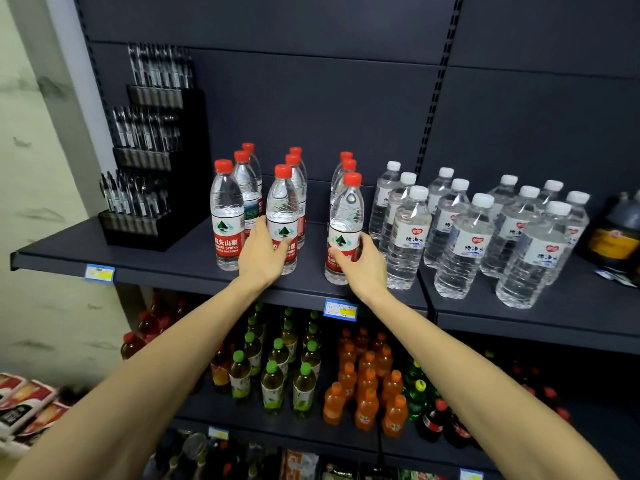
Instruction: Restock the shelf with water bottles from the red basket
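Note:
Red-capped water bottles stand in three rows on the dark shelf (145,261). My left hand (262,254) grips the front bottle of the middle row (283,206) low on its label. My right hand (363,265) grips the front bottle of the right row (346,216) at its red label. Both bottles stand upright on the shelf near its front edge. The front bottle of the left row (225,213) stands free just left of my left hand. The red basket is out of view.
White-capped water bottles (464,244) fill the shelf right of my right hand. A black stepped pen display (149,168) stands at the shelf's left end. A dark bottle (616,233) sits far right. Drinks with green, orange and red caps fill the lower shelf (363,386).

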Available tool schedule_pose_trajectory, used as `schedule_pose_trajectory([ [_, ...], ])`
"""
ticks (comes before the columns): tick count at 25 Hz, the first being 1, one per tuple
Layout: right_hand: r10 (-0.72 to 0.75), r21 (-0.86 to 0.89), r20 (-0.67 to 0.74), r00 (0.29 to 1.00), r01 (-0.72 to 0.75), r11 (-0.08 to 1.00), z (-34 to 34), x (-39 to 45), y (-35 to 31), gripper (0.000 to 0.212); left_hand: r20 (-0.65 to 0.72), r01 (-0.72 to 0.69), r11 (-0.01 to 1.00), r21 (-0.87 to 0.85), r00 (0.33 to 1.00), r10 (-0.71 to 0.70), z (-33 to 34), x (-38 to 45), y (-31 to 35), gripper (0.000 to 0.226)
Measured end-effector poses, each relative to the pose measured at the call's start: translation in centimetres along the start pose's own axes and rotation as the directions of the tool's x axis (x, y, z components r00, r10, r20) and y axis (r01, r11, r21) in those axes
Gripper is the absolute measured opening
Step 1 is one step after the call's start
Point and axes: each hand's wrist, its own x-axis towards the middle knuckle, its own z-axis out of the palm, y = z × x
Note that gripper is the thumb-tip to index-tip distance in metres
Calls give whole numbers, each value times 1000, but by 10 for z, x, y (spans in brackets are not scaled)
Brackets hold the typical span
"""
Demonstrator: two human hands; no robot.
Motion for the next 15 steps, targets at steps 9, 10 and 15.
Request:
schedule_pose_trajectory([
  [9,-50,-33,-39,998,49,998,-26,-3,-31,90,-171,-67,998,21,983,70,-33,1,39,72],
  [10,-58,1,-72,996,58,998,-33,1,-39,85,-212,-80,997,-5,974,77,-40,7,47,65],
  [15,-61,137,-56,997,68,988,-72,23,-90,59,-173,-30,993,-117,985,9,-70,31,98,43],
])
